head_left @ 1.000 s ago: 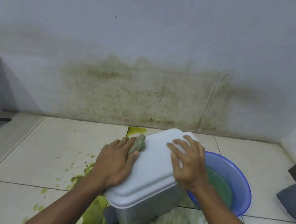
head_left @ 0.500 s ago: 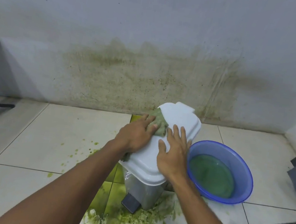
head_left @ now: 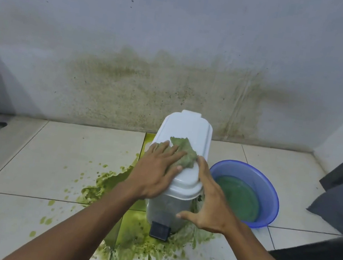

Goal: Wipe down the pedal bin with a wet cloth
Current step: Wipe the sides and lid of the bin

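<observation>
A small pedal bin (head_left: 167, 209) with a white lid (head_left: 188, 128) and a black pedal (head_left: 158, 231) stands upright on the tiled floor near the wall. A green-stained wet cloth (head_left: 186, 153) lies on the lid. My left hand (head_left: 155, 172) presses flat on the cloth's near edge, fingers spread over the lid. My right hand (head_left: 210, 204) is open against the bin's right side, its fingertips touching the lid's edge beside the cloth.
Green slime (head_left: 135, 231) is splashed over the floor tiles around the bin's base. A blue basin (head_left: 245, 192) of greenish water sits right of the bin. The wall behind is stained. Dark furniture (head_left: 342, 200) and a chair leg are at right.
The bin went from tilted towards me to standing upright. My left hand slid the cloth from the lid's left edge onto its middle. My right hand moved off the lid top to the bin's right side.
</observation>
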A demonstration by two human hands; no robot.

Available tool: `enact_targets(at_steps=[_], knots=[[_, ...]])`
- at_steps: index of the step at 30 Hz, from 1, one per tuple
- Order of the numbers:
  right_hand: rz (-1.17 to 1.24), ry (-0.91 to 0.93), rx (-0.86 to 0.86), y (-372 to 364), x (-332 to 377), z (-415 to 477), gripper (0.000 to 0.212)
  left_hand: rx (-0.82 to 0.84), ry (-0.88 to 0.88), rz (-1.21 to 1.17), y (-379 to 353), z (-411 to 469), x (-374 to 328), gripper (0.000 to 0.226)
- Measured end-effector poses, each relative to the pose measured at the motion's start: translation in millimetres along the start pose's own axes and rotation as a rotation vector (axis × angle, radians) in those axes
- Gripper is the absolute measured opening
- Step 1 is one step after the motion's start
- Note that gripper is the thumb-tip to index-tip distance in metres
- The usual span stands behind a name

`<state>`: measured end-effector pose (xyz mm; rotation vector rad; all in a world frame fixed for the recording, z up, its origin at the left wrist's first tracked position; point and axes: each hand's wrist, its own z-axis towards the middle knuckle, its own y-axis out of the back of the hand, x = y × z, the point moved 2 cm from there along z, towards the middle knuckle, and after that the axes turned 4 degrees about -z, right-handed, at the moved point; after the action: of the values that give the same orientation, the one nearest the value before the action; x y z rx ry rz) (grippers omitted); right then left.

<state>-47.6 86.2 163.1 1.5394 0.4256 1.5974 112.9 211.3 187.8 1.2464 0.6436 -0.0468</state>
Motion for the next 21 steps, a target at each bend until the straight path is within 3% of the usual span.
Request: enact_targets(at_steps=[3, 8, 13, 18, 21], knots=[[-0.005, -0.017, 0.020, 1.4, -1.8, 4.4, 0.141, -0.012, -0.147, 0.028, -5.3, -17.7, 7.4, 0.054], [-0.025, -0.006, -0.037, 1.6, -7.7, 10.5, 0.122, -0.060, -0.289, 0.094, -4.2, -30.2, 27.1, 0.051], [-0.188, 0.146, -0.214, -11.7, -2.9, 15.2, 0.109, -0.214, -0.105, -0.081, -14.6, -21.7, 17.8, 0.051], [-0.279, 0.265, -0.202, -2.4, -11.3, 27.9, 0.084, -0.267, 0.011, -0.189, -11.5, -10.5, 16.0, 0.052], [-0.234, 0.268, -0.214, 14.8, -16.0, 46.6, 0.081, -0.258, 0.049, -0.221, 1.7, 5.9, 11.6, 0.052]])
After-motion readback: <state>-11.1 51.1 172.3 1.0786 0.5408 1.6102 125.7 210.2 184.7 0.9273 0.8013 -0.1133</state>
